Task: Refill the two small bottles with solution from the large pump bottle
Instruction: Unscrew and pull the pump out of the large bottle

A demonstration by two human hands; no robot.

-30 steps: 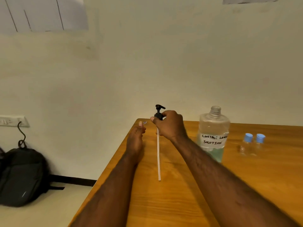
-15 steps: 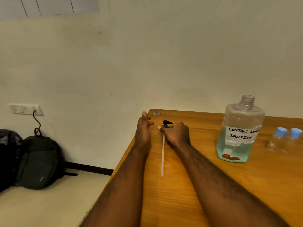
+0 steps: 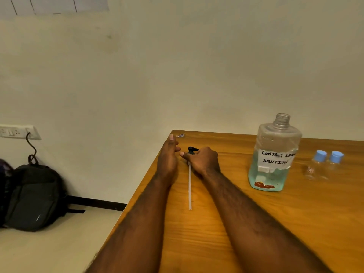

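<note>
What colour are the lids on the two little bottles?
Light blue caps, seen best in the head view.

Glossy wooden table (image 3: 295, 223); clear plastic bottle (image 3: 274, 152), paper label (image 3: 275, 159).

We look at a plain cream wall (image 3: 177, 66) in dim, even light, with a pale lined panel (image 3: 55, 4) at its top left and a white socket plate (image 3: 15, 132) low on the left. A dark cord (image 3: 32, 146) hangs from the plate towards a black backpack (image 3: 33, 198), which sits on the pale floor (image 3: 49, 249) against the wall, beside a black skirting strip (image 3: 98, 202). To the right, the orange-brown wooden worktop (image 3: 295, 223) runs up to the wall.
</note>
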